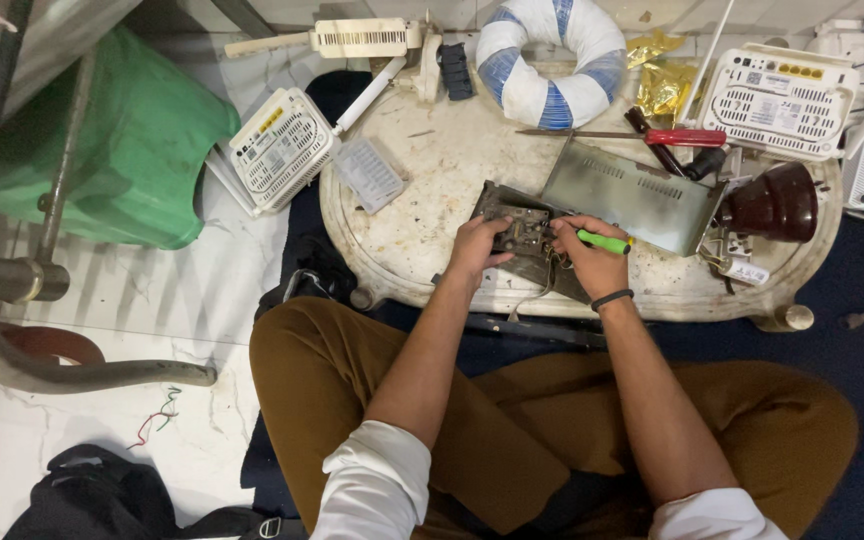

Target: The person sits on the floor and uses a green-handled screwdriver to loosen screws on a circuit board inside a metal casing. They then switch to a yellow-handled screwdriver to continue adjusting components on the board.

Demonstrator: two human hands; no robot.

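A dark circuit board (pixel 518 233) lies on a low, stained white table (pixel 422 190) in front of my crossed legs. My left hand (pixel 478 247) grips the board's near left side and holds it steady. My right hand (pixel 590 258) is closed around a green-handled screwdriver (pixel 604 241), its tip pointing left onto the board. A grey metal cover (pixel 632 195) lies just behind the board, touching it.
A red-handled screwdriver (pixel 682 137), a blue-and-white wire coil (pixel 552 60), a dark brown rounded object (pixel 772 203) and white routers (pixel 780 100) sit on the table. Another router (pixel 280 148) leans at the table's left edge. A green bag (pixel 122 150) and metal pipes (pixel 12 280) stand left.
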